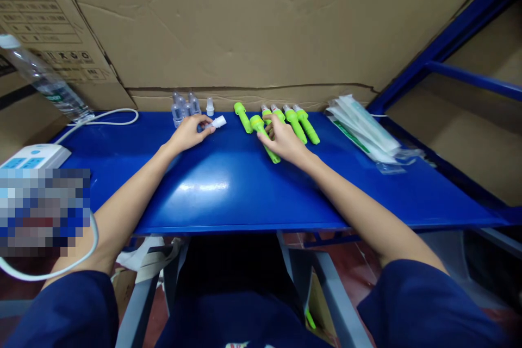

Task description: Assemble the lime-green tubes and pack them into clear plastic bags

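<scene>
My left hand pinches a small white plastic cap with a clear part near the fingers. Beside that hand stand several clear bottle-shaped plastic pieces, and one clear piece with a white base is just behind the cap. My right hand has its thumb and fingers around a bright green flashlight-shaped tube, whose wide head points to the upper left. Another green tube lies to its left. Several green tubes with clear tips lie in a row behind and right of this hand.
The blue table backs onto a cardboard sheet. White packets in clear plastic lie at the right. A water bottle, a white power strip and a white cable are at the left. A blue frame borders the right.
</scene>
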Tool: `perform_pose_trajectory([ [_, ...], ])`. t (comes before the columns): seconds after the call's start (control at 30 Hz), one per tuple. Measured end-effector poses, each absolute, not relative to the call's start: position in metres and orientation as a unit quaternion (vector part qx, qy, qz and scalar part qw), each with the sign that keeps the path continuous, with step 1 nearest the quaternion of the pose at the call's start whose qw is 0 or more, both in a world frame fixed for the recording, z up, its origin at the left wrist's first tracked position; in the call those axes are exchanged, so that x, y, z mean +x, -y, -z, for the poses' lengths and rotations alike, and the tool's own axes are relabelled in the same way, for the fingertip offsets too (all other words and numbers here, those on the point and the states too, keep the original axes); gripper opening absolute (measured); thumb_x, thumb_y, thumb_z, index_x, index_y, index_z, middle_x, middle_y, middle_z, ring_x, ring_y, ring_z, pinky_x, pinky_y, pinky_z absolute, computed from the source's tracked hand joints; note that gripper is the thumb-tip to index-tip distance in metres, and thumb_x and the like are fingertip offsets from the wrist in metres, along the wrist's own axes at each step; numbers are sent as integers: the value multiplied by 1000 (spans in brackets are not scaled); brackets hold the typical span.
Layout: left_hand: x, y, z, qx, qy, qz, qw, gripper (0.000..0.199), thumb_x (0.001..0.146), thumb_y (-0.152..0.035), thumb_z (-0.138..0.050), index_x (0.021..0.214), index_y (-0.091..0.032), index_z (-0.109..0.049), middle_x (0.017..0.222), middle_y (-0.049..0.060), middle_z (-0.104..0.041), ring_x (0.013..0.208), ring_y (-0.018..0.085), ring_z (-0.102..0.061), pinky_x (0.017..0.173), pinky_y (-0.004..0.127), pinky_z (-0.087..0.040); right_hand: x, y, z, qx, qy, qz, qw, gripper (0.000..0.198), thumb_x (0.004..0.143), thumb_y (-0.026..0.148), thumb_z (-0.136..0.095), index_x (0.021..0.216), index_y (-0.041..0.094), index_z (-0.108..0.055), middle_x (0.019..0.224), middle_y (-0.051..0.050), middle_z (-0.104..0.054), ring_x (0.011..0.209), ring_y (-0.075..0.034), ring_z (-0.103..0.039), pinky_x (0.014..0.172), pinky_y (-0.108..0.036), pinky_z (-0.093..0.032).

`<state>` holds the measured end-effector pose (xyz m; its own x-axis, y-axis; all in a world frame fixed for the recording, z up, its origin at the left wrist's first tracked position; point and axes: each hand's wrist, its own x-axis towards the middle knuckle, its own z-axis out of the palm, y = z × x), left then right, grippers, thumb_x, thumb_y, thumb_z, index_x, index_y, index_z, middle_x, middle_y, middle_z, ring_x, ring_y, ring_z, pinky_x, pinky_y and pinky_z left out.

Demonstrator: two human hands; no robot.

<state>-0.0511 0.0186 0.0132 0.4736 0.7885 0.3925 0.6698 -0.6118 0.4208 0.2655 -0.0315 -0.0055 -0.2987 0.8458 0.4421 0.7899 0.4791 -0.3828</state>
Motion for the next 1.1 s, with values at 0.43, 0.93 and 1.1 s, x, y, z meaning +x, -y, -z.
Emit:
perform_pose_trajectory([
  [0.43, -45, -11, -21, 887, -360, -269, 109, 43, 94, -46, -62, 121, -15, -77, 110, 11, -81, 99, 26, -74, 92, 36, -55, 264, 34, -2, -524, 816, 64, 236, 33, 103, 31, -53, 125, 16, -73, 119, -17, -77, 116, -40, -62, 96, -53, -38],
  [0.93, -37, -6, -21, 927, -302, -222, 10, 37, 100, -39, -57, 122, -17, -76, 107, 12, -80, 98, 26, -74, 93, 40, -51, 253, 45, -2, -474, 843, 78, 243, 33, 106, 32, -51, 128, 20, -71, 118, -14, -78, 115, -35, -62, 98, -48, -31],
  [1.1, -29, 4, -23, 927, -311, -211, -9, 37, 101, -40, -54, 123, -19, -74, 110, 12, -79, 104, 28, -73, 97, 42, -46, 253, 47, -3, -458, 851, 78, 245, 32, 105, 30, -50, 127, 19, -72, 121, -14, -77, 116, -34, -62, 100, -48, -31],
])
